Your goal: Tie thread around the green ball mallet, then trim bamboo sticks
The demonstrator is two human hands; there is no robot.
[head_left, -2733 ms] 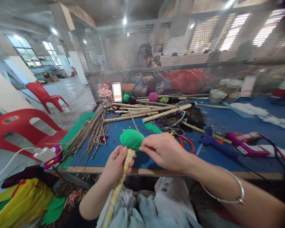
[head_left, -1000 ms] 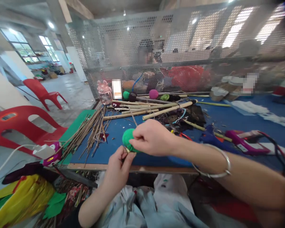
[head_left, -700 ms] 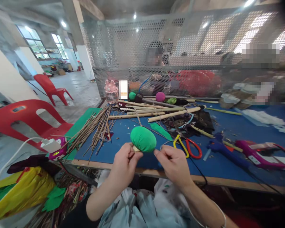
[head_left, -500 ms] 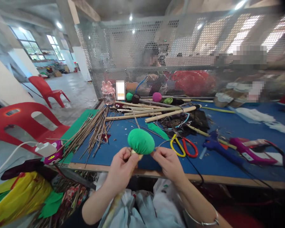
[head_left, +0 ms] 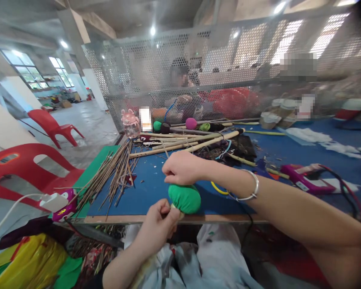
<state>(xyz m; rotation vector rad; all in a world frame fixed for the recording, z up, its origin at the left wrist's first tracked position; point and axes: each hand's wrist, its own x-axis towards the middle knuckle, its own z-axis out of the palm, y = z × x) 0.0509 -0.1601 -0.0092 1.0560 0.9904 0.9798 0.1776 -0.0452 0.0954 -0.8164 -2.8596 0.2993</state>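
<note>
My left hand is closed round the top of a pale stick just under a green cloth-covered ball, at the near edge of the blue table. The stick's lower part is hidden behind that hand and my lap. My right hand is a closed fist directly above the ball, close to it or touching; what its fingers pinch is too small to make out. A silver bangle sits on my right wrist.
A fan of thin twigs lies left, long bamboo sticks with coloured ball heads behind. Scissors' yellow handle, a purple glue gun and cables lie right. Red chairs stand left. A person sits behind the mesh screen.
The ball has come down to the table's near edge. My right hand has swung from beside the ball to above it, the forearm now crossing the table.
</note>
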